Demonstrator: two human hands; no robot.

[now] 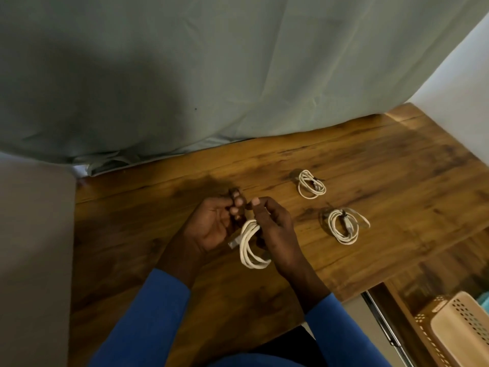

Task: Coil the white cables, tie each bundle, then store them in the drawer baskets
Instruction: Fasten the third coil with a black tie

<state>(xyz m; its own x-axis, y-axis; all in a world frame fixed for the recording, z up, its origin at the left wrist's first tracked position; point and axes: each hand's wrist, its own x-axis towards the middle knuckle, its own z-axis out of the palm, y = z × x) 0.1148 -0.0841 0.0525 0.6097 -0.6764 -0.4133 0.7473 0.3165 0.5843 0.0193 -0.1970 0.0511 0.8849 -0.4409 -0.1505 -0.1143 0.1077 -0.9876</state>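
We grip the coil (251, 245) in the right hand (275, 234) to steady it, so the left hand (211, 223) pinches what seems a tie (239, 215) (dim view).

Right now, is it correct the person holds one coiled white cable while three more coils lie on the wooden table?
No. The head view shows two coils on the wooden table, not three: the far coil and the near coil. The person does hold one coiled white cable, between the left hand and the right hand.
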